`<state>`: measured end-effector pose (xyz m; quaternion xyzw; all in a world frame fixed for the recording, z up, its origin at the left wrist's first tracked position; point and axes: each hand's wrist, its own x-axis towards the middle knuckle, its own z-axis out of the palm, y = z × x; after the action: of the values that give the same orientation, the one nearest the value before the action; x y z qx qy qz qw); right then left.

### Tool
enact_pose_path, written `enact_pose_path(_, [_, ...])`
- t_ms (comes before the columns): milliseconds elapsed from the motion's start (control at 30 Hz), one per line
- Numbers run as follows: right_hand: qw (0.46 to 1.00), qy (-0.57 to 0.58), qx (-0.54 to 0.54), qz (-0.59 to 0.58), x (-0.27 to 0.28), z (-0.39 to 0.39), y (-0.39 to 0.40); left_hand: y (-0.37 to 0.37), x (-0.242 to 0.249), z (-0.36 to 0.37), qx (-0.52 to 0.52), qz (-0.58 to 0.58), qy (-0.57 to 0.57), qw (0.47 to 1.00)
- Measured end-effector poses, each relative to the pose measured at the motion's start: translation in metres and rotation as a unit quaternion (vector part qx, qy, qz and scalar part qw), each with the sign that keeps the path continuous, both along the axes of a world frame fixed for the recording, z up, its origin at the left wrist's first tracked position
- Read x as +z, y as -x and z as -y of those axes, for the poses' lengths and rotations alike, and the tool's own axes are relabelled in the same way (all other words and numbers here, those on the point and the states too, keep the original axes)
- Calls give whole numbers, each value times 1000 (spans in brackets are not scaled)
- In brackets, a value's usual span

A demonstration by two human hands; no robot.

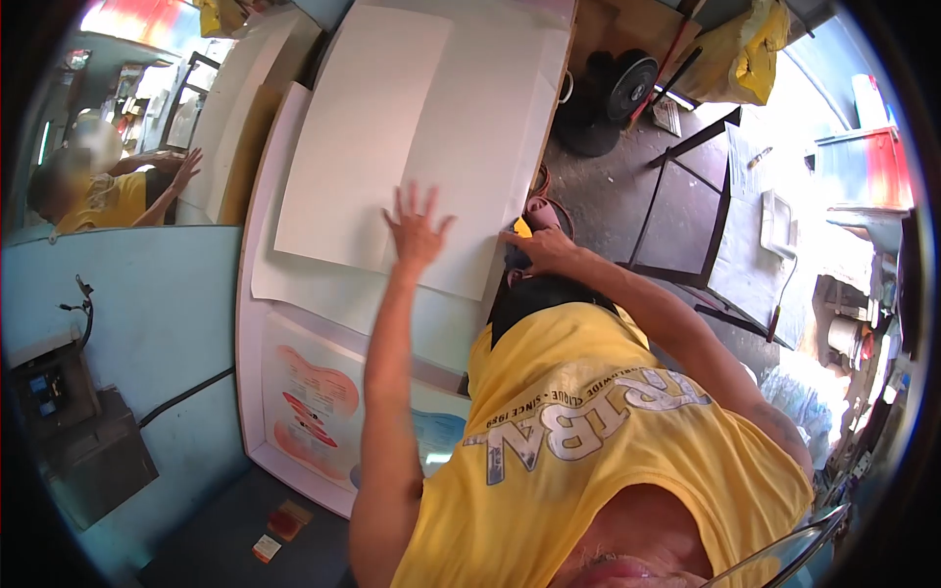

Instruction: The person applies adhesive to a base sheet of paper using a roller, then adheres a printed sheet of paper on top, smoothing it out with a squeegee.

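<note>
My left hand (419,233) lies open, fingers spread, on a large white sheet (363,137). That sheet rests over another pale sheet (480,167) on a long board-like panel. At the panel's right edge, close to my waist, my right hand (551,251) is bent round a small yellow-and-black object (521,228). Its index finger points toward the panel edge. The object's kind is too small and covered to tell. Below the sheets, the panel's lower part shows a printed graphic (316,397) with red and pink shapes.
A mirror (127,147) on the left reflects a person and the panel. To the right stand a metal-framed table (725,216) and a black round-based object (627,88). A yellow bag (740,54) hangs at the top right. Small packets (267,549) lie on the dark surface at lower left.
</note>
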<state>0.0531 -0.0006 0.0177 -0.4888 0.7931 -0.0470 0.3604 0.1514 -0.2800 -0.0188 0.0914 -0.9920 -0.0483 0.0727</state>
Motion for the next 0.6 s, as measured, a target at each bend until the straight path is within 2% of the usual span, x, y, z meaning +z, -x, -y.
enact_pose_path(67, [995, 30, -92, -15, 7, -30, 0, -16, -23, -57, 17, 108, -46, 993])
enact_pose_path(133, [983, 53, -177, 11, 34, -60, 6, -31, -24, -87, 34, 87, -88, 992])
enact_pose_path(233, [965, 14, -262, 11, 24, -111, 11, -42, -21, -100, 21, 94, -104, 990])
enact_pose_path(367, [952, -6, -306, -24, -4, -165, 5, -45, -22, -97, 8, 75, -105, 992])
enact_pose_path(600, [943, -38, -329, -31, 10, -174, -4, -56, -19, -96, -4, 84, -113, 990])
